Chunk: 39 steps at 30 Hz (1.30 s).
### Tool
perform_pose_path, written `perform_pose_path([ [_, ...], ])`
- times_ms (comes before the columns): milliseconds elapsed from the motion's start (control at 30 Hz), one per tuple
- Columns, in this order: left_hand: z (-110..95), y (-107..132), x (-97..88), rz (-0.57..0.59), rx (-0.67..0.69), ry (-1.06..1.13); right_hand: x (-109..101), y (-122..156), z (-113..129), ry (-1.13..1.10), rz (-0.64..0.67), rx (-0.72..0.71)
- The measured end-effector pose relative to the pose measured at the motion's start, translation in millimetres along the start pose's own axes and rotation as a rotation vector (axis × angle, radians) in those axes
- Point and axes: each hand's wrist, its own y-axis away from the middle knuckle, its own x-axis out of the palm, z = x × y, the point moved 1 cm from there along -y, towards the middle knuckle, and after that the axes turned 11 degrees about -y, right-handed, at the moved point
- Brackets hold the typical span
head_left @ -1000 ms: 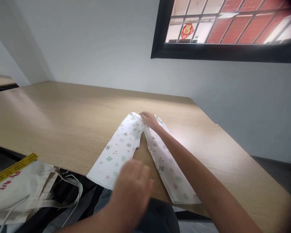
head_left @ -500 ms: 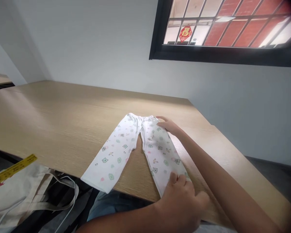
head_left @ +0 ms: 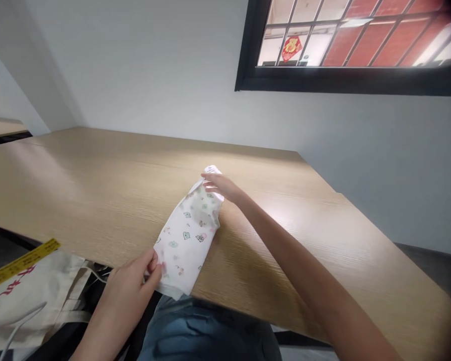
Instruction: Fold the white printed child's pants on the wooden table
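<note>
A pair of white pants (head_left: 188, 230) printed with small green and pink figures lies on the wooden table, doubled over lengthwise so that one leg covers the other. The leg ends reach the table's front edge. My left hand (head_left: 131, 281) pinches the left side of the cloth near the hem, thumb and fingers together. At the far end, by the waistband, my right hand (head_left: 220, 186) rests on the cloth with its fingers stretched out and slightly apart.
The wooden table (head_left: 97, 190) extends to a pale wall. Below its front edge at left is a cream cloth bag (head_left: 33, 301) with red characters, a yellow strip (head_left: 26, 260) and a white cable. A dark-framed window (head_left: 323, 80) is at upper right.
The right leg of the pants has been folded over onto the left one. My left hand moved from the right hem to the left hem; my right hand moved left with the waistband.
</note>
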Motion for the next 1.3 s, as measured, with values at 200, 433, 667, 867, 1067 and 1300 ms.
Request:
perform_pose_path([
  [200,9.4,-9.7,23.8,-0.153,-0.117,-0.293,14.8,-0.3,-25.6,0.267,0.056,-0.018],
  [433,-56.2,0.3,30.9,-0.073,0.364,-0.119,-33.6,21.9,-31.4,0.431,0.078,-0.019],
  [667,-103.9,-74.5,17.0,0.04,0.687,-0.267,-44.4,69.0,-23.3,0.459,0.178,-0.02],
  [867,-125.6,-125.6,37.3,-0.018,0.623,-0.351,-29.0,73.2,-26.5,0.715,0.196,-0.111],
  [1067,-105.1,-3.6,87.6,-0.354,0.649,-0.398,-32.5,32.7,-46.4,0.989,0.079,-0.08],
  [1300,-64.1,40.2,91.4,-0.836,0.866,-0.197,-34.2,15.6,-49.4,1.156,0.0,-0.024],
])
